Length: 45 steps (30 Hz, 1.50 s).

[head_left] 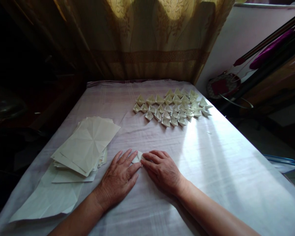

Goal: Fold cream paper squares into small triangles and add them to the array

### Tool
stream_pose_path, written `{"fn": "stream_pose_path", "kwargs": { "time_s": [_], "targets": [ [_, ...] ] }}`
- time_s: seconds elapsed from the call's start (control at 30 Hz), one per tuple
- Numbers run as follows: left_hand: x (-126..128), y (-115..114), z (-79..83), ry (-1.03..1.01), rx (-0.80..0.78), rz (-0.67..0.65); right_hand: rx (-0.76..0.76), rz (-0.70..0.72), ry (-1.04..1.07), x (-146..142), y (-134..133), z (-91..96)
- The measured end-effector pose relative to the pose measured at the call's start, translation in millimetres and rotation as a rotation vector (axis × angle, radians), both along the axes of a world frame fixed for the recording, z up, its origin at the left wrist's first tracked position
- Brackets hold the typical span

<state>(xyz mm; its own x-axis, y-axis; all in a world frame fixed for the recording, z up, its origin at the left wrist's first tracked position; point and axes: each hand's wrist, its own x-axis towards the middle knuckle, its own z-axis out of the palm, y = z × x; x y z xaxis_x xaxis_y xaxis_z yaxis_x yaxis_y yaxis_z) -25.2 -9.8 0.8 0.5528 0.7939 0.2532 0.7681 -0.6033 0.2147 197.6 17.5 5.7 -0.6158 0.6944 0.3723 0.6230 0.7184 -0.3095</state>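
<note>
A small folded piece of paper (137, 158) lies flat on the cloth-covered table between my two hands. My left hand (120, 173) rests palm down with its fingers spread, thumb and fingertips pressing on the paper's left side and lower edge. From the right, my right hand (161, 168) has its fingers drawn together, gripping the paper's right edge; its thumb is mostly hidden. Beyond them, several small folded paper boats (175, 108) stand in rows. Left of my left hand is a stack of creased paper sheets (88, 141).
A larger loose sheet (48, 196) sticks out below the stack at the table's left side. Light purple cloth (118, 101) covers the table. A gold curtain (142, 39) hangs behind it. Past the right edge are a bag (223, 86) and blue-edged items (281, 162) lower down.
</note>
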Motion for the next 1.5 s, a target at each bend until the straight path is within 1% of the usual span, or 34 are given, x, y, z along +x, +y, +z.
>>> {"fn": "stream_pose_path", "kwargs": {
  "time_s": [0.23, 0.43, 0.63, 0.73, 0.8, 0.9, 1.07, 1.17, 1.3, 1.4, 1.5],
  "targets": [
    [-1, 12, 10.2, 0.052, -0.079, -0.037, -0.011, -0.014, -0.012, 0, -3, -1.3],
    [0, 13, 12.7, 0.093, -0.127, -0.028, -0.044, -0.075, -0.075, -1, -6, -2.3],
    [3, 10, 8.1, 0.109, -0.038, -0.014, -0.059, -0.129, -0.140, -2, -7, -3.0],
    [3, 8, 6.4, 0.111, 0.008, -0.019, -0.063, -0.180, -0.159, -3, -9, -4.0],
    [3, 6, 5.3, 0.113, 0.011, -0.035, -0.072, -0.220, -0.169, -4, -10, -4.6],
    [2, 3, 3.0, 0.105, -0.013, -0.030, -0.090, -0.250, -0.178, -4, -12, -4.8],
    [1, 1, 2.6, 0.119, -0.109, -0.012, -0.097, -0.247, -0.174, -4, -11, -4.8],
    [2, 5, 6.2, 0.097, -0.155, -0.005, -0.079, -0.274, -0.155, -4, -11, -5.9],
    [4, 15, 12.2, 0.040, -0.166, -0.022, -0.036, -0.289, -0.148, -5, -15, -7.4],
    [5, 21, 12.1, 0.014, -0.125, -0.048, -0.005, -0.287, -0.138, -6, -20, -8.7],
    [6, 19, 7.6, -0.041, 0.010, -0.051, 0.001, -0.271, -0.109, -5, -24, -9.3]
  ]
}}
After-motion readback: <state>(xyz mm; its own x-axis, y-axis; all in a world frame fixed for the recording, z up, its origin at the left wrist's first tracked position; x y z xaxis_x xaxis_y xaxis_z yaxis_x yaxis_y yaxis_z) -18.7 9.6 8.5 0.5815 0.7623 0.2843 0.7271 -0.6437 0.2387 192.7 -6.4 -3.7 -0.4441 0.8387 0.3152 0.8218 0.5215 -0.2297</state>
